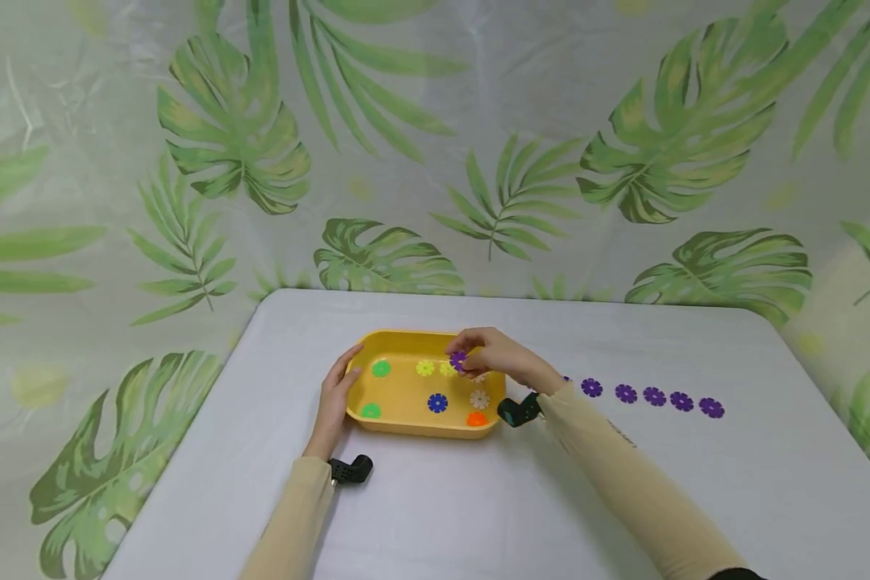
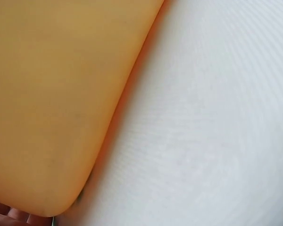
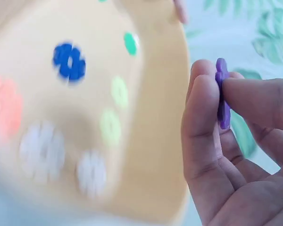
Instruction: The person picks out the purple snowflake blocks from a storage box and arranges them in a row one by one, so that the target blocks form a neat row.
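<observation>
My right hand [image 1: 506,356] pinches a purple snowflake disc [image 1: 457,361] between thumb and fingers, over the right back part of a yellow tray [image 1: 399,395]. In the right wrist view, that disc [image 3: 223,96] is seen edge-on beside the tray wall. My left hand [image 1: 333,400] grips the tray's left end, thumb at the rim and fingers along the outside. Inside the tray lie two green discs [image 1: 381,368], two yellow discs [image 1: 424,368], a blue disc [image 1: 437,403], two white discs [image 1: 480,399] and an orange disc [image 1: 477,419]. The right hand partly hides one white disc.
Several purple discs [image 1: 626,394] lie in a row on the white table [image 1: 435,507], right of the tray; my right forearm partly covers the nearest one. A leaf-patterned curtain [image 1: 391,161] hangs behind the table's back edge.
</observation>
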Available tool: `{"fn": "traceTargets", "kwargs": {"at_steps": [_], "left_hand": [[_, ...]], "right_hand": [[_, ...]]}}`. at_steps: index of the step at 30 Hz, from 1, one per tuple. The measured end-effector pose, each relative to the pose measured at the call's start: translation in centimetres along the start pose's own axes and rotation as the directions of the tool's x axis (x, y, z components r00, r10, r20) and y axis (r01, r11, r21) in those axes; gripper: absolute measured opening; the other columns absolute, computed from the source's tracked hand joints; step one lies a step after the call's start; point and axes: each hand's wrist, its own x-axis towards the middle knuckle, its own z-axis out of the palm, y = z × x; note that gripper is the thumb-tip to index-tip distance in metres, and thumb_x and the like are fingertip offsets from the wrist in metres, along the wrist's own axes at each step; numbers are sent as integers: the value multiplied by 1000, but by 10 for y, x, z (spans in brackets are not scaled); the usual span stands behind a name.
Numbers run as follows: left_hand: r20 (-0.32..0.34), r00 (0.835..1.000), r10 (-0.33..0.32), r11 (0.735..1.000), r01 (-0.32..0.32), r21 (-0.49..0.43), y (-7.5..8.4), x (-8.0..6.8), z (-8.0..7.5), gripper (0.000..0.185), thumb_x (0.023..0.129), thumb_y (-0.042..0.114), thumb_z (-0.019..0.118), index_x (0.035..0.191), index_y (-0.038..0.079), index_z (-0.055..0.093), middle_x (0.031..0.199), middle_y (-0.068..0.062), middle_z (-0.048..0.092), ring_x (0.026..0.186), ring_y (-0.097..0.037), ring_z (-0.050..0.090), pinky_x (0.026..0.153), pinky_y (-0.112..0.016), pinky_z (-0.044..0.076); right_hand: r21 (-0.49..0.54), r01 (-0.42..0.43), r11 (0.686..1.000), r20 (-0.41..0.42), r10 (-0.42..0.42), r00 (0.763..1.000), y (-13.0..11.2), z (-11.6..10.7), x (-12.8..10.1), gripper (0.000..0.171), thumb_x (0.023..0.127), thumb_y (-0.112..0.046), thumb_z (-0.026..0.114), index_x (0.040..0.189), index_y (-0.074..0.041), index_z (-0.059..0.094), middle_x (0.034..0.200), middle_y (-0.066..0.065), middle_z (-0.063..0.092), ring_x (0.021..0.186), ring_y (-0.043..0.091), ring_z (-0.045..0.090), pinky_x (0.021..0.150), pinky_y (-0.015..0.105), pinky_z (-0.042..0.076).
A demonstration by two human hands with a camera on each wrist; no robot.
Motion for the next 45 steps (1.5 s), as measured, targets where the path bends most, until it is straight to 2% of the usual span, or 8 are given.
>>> {"fn": "traceTargets", "kwargs": {"at_steps": [8,14,19,25,29,32,37,45], "left_hand": [[6,1000,14,1000,-14,9,0,0,-2,42,101,4,42,143,1,42,151,-12,34,142,-21,21,116,-33,17],[6,1000,4,1000,-4,3,0,-1,-5,42,101,4,42,143,2,42,151,-10,33,142,-19,20,116,-33,16],[1,1000,1,1000,-1,4,1,-2,-7,42,101,5,42,143,3,42,151,-9,34,142,-19,20,115,-32,17],[3,1000,0,1000,0,13,2,-3,-8,42,101,4,41,143,2,41,151,-10,33,142,-19,19,116,-32,17],[5,1000,-5,1000,5,13,0,-2,-9,42,101,3,41,143,1,41,152,-11,32,142,-20,18,116,-33,16],[-2,1000,-9,1000,9,2,-7,2,-10,42,101,3,41,143,2,42,152,-11,33,142,-20,18,116,-34,16],[-20,1000,-4,1000,4,0,-24,9,-13,41,102,7,42,142,8,45,151,-6,35,142,-16,19,116,-33,16],[-3,999,34,997,-33,76,-25,7,-19,40,102,11,43,143,11,45,151,-5,35,141,-16,21,116,-34,17]], "right_hand": [[-62,-12,998,-141,3,990,43,-69,-66,33,94,-6,55,125,7,53,117,21,53,84,27,63,78,33,57],[-20,1,1000,-265,-6,964,91,-117,-117,39,98,-10,52,128,13,46,103,17,59,78,20,61,75,31,57],[-6,-41,999,-398,36,917,131,-149,-154,42,100,-17,51,129,12,43,98,3,61,79,16,61,73,29,56],[118,-39,992,-523,95,847,169,-174,-196,14,98,-18,55,111,-17,60,88,-7,60,72,10,58,65,23,55],[181,-22,983,-592,127,796,186,-183,-217,17,98,-13,54,99,-27,63,81,-8,61,67,8,58,60,21,55],[131,-92,987,-638,155,754,194,-186,-228,15,99,-13,50,104,-15,63,81,-10,60,66,8,58,60,21,55],[-21,-287,958,-689,194,698,204,-186,-237,39,100,-13,42,125,18,44,84,-3,60,64,8,58,57,23,54],[-136,-385,913,-736,167,656,206,-182,-236,40,95,-9,42,127,16,45,101,29,59,61,9,60,54,23,52]]}}
